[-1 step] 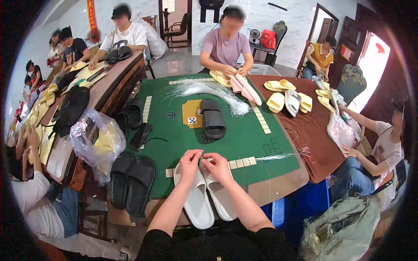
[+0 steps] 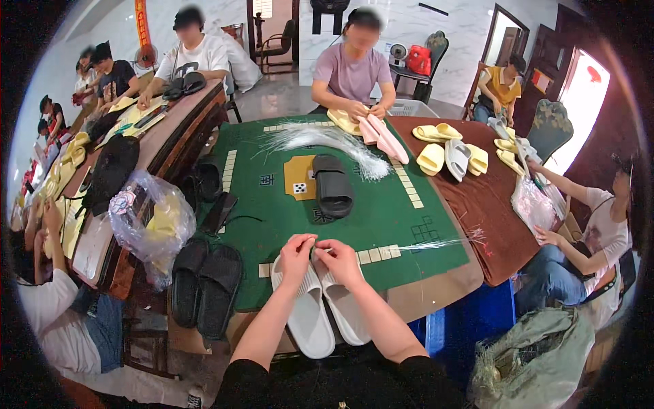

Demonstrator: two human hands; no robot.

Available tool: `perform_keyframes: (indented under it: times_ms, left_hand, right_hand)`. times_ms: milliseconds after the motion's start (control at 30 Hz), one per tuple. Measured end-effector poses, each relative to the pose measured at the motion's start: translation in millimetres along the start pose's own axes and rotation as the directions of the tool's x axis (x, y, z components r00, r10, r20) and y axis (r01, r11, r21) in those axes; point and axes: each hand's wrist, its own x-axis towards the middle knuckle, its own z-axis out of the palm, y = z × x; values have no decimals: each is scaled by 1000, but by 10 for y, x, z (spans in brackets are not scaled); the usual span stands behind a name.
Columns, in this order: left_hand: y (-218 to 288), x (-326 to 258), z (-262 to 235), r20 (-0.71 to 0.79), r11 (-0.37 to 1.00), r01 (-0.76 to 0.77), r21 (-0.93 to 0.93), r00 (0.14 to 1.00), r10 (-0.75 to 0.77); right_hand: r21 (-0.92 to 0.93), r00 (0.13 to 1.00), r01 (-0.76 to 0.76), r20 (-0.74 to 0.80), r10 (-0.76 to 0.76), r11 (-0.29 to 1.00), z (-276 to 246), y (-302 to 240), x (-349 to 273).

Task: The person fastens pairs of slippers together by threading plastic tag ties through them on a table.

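A pair of white slide slippers lies side by side at the near edge of the green table mat, the left slipper (image 2: 310,326) and the right slipper (image 2: 351,320) pointing away from me. My left hand (image 2: 298,253) is over the toe of the left one, its fingertips pinched together. Over the right one's toe, my right hand (image 2: 334,258) pinches in the same way, and the two sets of fingertips nearly meet. Whatever sits between them is too small to make out. My hands hide much of both straps.
Dark grey slippers (image 2: 332,185) rest mid-mat, beyond them a bundle of clear plastic strands (image 2: 327,145). More strands (image 2: 436,244) lie right of my hands. Black slippers (image 2: 219,292) and a plastic bag (image 2: 155,225) are at left, a blue crate (image 2: 470,320) at lower right. Several people work around.
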Motion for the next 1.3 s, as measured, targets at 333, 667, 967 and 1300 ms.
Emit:
perform_keyframes:
  times_ms: [333, 667, 967, 1300]
  left_hand:
    - [-50, 85, 51, 65, 990, 57, -132, 997, -49]
    - [-66, 46, 17, 59, 994, 38, -102, 998, -32]
    - [-30, 43, 31, 100, 999, 16, -52, 995, -10]
    - [-136, 60, 12, 98, 998, -45, -36, 994, 48]
  right_hand:
    - [-51, 1000, 5, -30, -7, 999, -33, 115, 97]
    - [162, 998, -38, -39, 45, 986, -29, 189, 38]
    - [194, 997, -43, -47, 53, 980, -30, 182, 37]
    - [143, 998, -13, -61, 22, 990, -21, 165, 38]
